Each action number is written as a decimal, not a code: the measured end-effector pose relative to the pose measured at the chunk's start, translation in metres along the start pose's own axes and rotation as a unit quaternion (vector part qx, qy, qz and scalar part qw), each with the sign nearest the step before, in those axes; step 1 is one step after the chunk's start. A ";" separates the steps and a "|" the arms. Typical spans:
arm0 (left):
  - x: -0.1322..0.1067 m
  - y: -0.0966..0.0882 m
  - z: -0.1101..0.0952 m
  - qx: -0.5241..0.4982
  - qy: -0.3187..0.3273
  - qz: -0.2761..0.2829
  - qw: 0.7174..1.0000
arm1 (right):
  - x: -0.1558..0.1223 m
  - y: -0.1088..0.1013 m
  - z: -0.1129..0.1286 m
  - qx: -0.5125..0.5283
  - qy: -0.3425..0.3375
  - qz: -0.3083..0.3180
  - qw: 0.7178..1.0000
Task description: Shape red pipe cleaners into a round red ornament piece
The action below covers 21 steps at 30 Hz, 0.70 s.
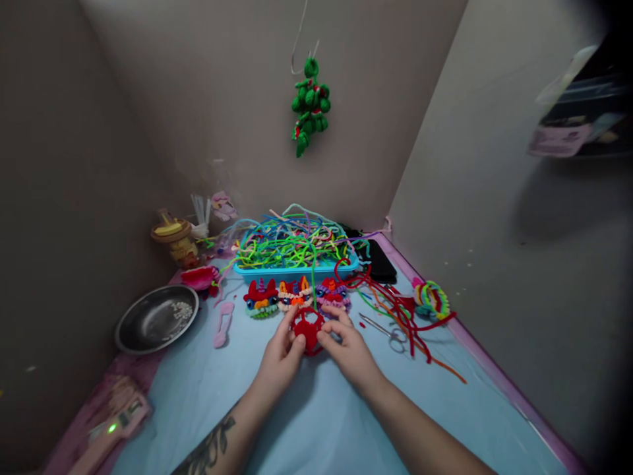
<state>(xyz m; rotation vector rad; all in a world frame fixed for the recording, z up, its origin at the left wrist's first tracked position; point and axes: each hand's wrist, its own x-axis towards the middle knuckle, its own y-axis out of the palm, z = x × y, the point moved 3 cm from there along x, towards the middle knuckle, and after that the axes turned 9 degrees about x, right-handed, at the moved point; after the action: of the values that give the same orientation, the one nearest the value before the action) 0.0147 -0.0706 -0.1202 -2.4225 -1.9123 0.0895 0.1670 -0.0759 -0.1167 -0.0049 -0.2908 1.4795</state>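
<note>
Between my two hands is a red fuzzy pipe-cleaner piece (309, 333), bent into a rounded shape with openings near its top. My left hand (284, 346) pinches its left side with the thumb in front. On the other side, my right hand (346, 340) grips the right edge between thumb and fingers. Just beyond stand three colourful pipe-cleaner creature heads: a red one (261, 300), an orange and cream one (295, 295) and a purple and red one (332, 295). A green pipe cleaner (313, 277) runs from the tray down behind the red piece.
Behind the heads, a blue tray (297, 272) overflows with pipe cleaners. Scissors (390, 335) and loose red pipe cleaners (395, 307) lie right. A metal bowl (148, 323), pink clip-like tool (224, 324) and lit pink device (119, 425) are left. Green decorations (310, 105) hang above.
</note>
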 end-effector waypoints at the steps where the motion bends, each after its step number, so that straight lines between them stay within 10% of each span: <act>1: 0.000 0.000 0.001 0.011 0.003 0.004 1.000 | 0.000 0.000 0.001 0.005 0.007 0.005 1.000; 21: -0.003 0.003 -0.008 0.068 0.012 0.026 0.997 | 0.001 -0.007 0.005 0.003 -0.037 -0.039 0.999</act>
<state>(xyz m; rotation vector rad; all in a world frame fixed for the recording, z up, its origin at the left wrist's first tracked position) 0.0173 -0.0746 -0.1121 -2.3737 -1.7705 0.1846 0.1733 -0.0764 -0.1100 0.0650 -0.3434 1.4051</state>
